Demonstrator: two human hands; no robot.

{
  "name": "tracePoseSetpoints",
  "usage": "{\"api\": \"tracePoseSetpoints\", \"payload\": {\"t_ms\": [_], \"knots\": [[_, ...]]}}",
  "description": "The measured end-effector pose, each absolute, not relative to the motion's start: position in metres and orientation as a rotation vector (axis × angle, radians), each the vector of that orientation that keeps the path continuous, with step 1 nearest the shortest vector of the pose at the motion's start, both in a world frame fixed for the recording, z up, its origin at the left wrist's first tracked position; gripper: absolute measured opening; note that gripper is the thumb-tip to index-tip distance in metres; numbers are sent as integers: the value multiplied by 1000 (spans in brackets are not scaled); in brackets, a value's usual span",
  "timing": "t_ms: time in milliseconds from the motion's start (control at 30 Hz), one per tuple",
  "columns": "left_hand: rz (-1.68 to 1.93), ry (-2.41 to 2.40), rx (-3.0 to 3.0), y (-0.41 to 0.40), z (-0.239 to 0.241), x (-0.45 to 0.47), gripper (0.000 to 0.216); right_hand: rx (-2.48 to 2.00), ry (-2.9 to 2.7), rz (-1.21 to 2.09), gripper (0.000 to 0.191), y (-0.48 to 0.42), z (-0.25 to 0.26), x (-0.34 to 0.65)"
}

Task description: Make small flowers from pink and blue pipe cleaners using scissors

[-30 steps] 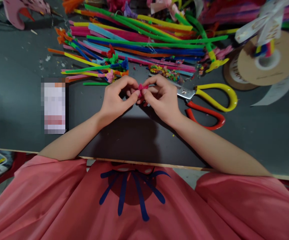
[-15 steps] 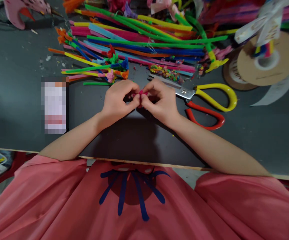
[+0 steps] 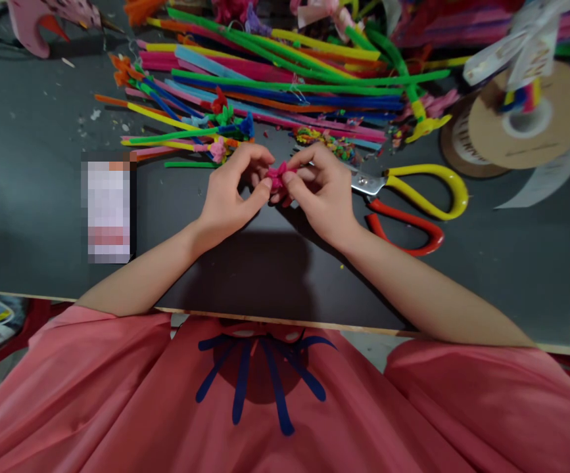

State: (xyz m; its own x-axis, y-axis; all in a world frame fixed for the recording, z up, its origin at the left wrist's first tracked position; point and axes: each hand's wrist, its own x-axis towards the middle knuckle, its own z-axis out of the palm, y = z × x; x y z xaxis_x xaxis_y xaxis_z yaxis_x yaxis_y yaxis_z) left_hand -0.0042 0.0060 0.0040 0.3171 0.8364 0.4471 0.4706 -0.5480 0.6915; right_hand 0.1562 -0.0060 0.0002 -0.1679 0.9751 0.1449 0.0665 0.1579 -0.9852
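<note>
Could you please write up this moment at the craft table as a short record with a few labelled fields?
Left hand: left hand pinches the pink pipe-cleaner piece from its left side.
Right hand: right hand pinches the same piece from its right side.
Work surface: dark table.
Behind the hands: pile of pipe cleaners in many colours.
Right of the hands: scissors with one yellow and one red handle, lying flat.
Far right: cardboard spool.
</note>
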Motion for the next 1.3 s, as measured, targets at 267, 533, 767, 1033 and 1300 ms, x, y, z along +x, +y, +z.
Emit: {"api": "tracePoseSetpoints", "payload": {"t_ms": [267, 533, 767, 1033, 1300], "knots": [[1173, 1214, 2118, 13, -6, -7, 29, -1059, -1432, 1232, 36, -2, 1, 156], [1184, 1238, 2067, 10, -1, -5, 25, -1065, -1461, 1206, 32, 0, 0, 156], [1164, 1197, 2174, 7, 8, -2, 4, -1067, -1470, 1207, 24, -5, 0, 156], [1172, 1167, 2385, 6, 6, -2, 7, -1137, -1581, 1029, 11, -9, -1, 156], [1170, 1159, 2450, 7, 4, -2, 6, -1123, -1611, 994, 11, -9, -1, 156]]}}
